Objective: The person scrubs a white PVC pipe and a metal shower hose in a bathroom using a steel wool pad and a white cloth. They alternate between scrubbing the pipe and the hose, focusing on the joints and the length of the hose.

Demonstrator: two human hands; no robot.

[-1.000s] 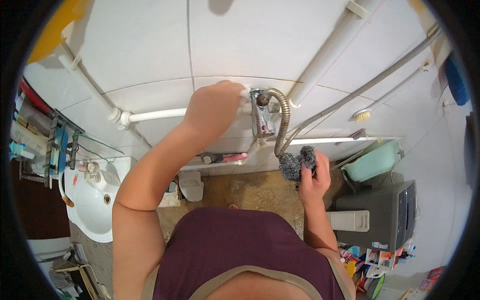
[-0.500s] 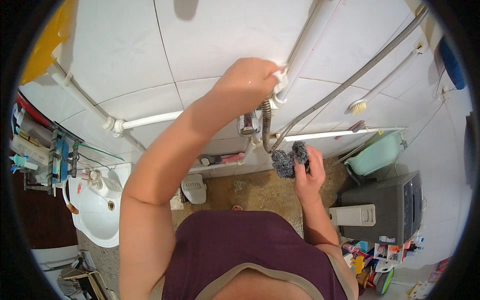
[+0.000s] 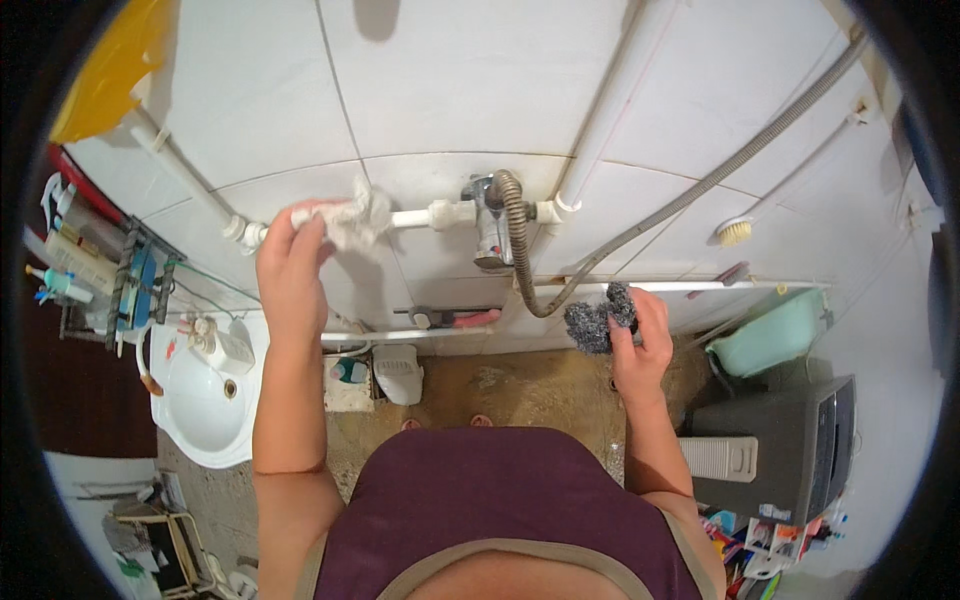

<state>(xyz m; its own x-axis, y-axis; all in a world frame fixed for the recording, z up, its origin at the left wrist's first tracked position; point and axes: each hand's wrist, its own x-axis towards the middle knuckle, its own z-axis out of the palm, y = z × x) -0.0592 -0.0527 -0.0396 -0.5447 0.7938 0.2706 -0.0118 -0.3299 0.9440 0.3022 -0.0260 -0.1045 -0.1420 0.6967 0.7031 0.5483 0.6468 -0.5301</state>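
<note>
My left hand (image 3: 293, 262) is closed on a whitish cloth (image 3: 358, 216), which lies against the white horizontal pipe (image 3: 410, 219) on the tiled wall. Its fingers wrap the pipe's left stretch, near the elbow joint. To the right of the cloth, the pipe runs into a chrome shower valve (image 3: 492, 225) with a grey metal hose (image 3: 521, 250) looping down from it. Lower right, my right hand (image 3: 643, 345) grips a dark grey scouring pad (image 3: 592, 325), held in the air away from the wall.
A white washbasin (image 3: 205, 410) with a bottle stands at left, below a wall rack (image 3: 135, 290). A dark grey washing machine (image 3: 775, 450) and a pale green tub (image 3: 770, 335) are on the right. A brush (image 3: 734, 232) hangs on the wall. The floor (image 3: 520, 385) looks wet.
My left hand has moved left and down with the cloth, from the upright pipe beside the valve to the horizontal pipe's left part. The right hand still holds the scouring pad.
</note>
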